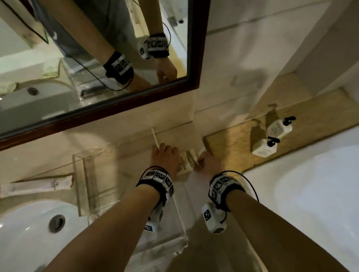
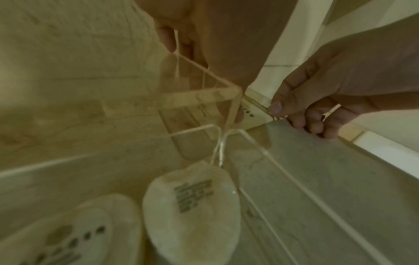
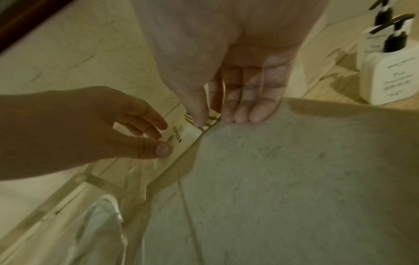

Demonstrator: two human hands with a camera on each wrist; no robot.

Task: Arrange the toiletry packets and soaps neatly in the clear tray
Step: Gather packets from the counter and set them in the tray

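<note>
A cream toiletry packet (image 1: 186,163) with dark stripes sits at the far right corner of the clear tray (image 1: 86,183). My left hand (image 1: 165,155) pinches its left side between thumb and fingers, seen in the right wrist view at the packet (image 3: 184,134). My right hand (image 1: 206,163) pinches the striped end with thumb and fingertips (image 3: 240,116). Two round wrapped soaps (image 2: 190,206) (image 2: 68,233) lie close under my left wrist, apparently inside the tray (image 2: 199,95). A long white packet (image 1: 36,186) lies on the counter left of the tray.
A white sink basin (image 1: 16,231) with its drain is at lower left. Two white pump bottles (image 1: 264,147) (image 1: 279,128) stand on a tan ledge at right, beside a white bathtub (image 1: 316,193). A dark-framed mirror (image 1: 196,54) hangs on the wall behind.
</note>
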